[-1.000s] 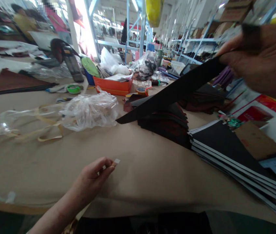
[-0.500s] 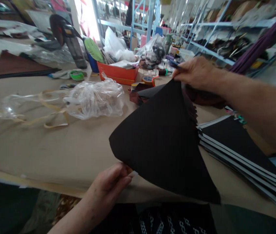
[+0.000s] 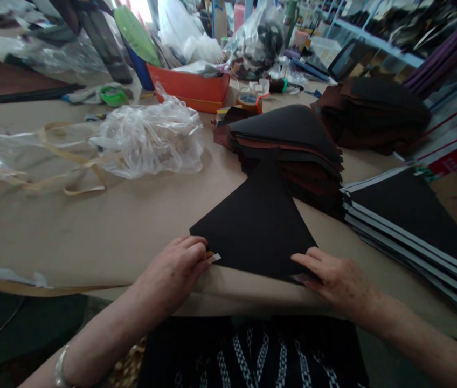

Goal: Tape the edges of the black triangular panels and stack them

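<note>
A black triangular sheet (image 3: 258,223) lies flat on the tan table (image 3: 103,231) in front of me. My left hand (image 3: 174,267) rests at its near left corner, fingers curled, pinching a small white slip (image 3: 213,258) against the edge. My right hand (image 3: 329,275) lies on the near right corner, its fingers pressed down on the sheet. Just beyond the sheet stands a stack of dark sheets (image 3: 289,140).
A crumpled clear plastic bag (image 3: 151,140) with tan straps lies to the left. An orange box (image 3: 190,89), tape rolls and bags crowd the far side. Another dark pile (image 3: 374,110) and a stack of black boards (image 3: 414,226) fill the right.
The black sheet, held up in the air by my right hand, has been laid flat on the table. Both hands have come down to its near corners.
</note>
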Action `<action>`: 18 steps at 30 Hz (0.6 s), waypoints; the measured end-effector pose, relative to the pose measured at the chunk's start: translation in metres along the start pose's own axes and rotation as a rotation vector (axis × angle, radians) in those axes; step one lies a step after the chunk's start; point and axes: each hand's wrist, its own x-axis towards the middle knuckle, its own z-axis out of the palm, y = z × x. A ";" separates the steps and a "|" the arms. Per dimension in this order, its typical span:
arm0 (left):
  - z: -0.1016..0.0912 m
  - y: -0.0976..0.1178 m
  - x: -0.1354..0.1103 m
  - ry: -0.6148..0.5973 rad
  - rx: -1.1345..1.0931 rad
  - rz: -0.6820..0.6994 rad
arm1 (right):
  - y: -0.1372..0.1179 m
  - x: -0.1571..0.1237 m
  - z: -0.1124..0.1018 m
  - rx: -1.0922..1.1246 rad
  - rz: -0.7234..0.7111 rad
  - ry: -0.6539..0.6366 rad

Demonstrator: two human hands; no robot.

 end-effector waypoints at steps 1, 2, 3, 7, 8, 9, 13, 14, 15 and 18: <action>0.003 0.002 0.002 -0.020 0.000 -0.009 | 0.002 -0.012 0.009 -0.013 0.028 -0.007; 0.006 0.006 0.002 -0.040 -0.018 -0.018 | 0.007 -0.020 0.015 -0.020 0.051 -0.012; 0.008 0.011 0.002 -0.063 -0.049 -0.029 | 0.014 -0.026 0.020 -0.022 0.073 -0.014; 0.014 0.042 0.000 -0.185 -0.207 -0.099 | 0.057 -0.034 0.019 0.044 0.146 -0.006; 0.015 0.050 0.000 -0.221 -0.244 -0.118 | 0.066 -0.034 0.015 0.088 0.160 -0.005; 0.017 0.058 0.001 -0.255 -0.284 -0.134 | 0.072 -0.035 0.010 0.142 0.178 -0.001; 0.024 0.078 0.010 -0.310 -0.413 -0.178 | 0.054 -0.031 -0.013 0.484 0.302 0.043; 0.025 0.081 0.012 -0.309 -0.429 -0.187 | 0.040 -0.028 -0.016 0.601 0.318 0.037; 0.026 0.083 0.015 -0.309 -0.439 -0.192 | 0.024 -0.023 -0.018 0.725 0.321 0.016; 0.028 0.086 0.019 -0.305 -0.461 -0.190 | -0.018 -0.006 -0.011 1.082 0.322 -0.065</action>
